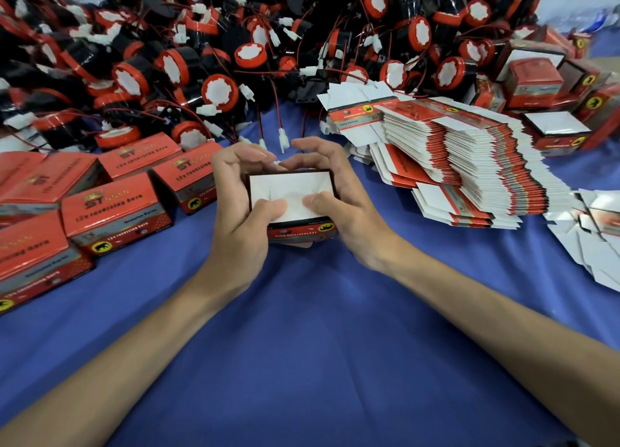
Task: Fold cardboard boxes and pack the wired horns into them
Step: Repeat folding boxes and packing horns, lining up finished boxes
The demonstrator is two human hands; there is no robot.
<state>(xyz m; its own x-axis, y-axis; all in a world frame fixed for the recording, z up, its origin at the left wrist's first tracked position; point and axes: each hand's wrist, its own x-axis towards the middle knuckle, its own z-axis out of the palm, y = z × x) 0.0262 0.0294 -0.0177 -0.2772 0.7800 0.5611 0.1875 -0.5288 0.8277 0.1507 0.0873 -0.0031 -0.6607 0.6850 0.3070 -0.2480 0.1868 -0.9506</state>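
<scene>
One box (pixel 288 185) gripped centre-scene amid stock
Far, heaped wired horns (pixel 221 91); closed boxes (pixel 114 208) left, flat blanks (pixel 486 158) right; left hand (pixel 240 211) and right hand (pixel 342 211) curl round the box, thumbs pressing its white flaps.

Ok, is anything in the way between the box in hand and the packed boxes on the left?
Nothing visible does. The left hand and right hand grip the box; the packed boxes sit just beyond the left hand, with only blue cloth between.
</scene>
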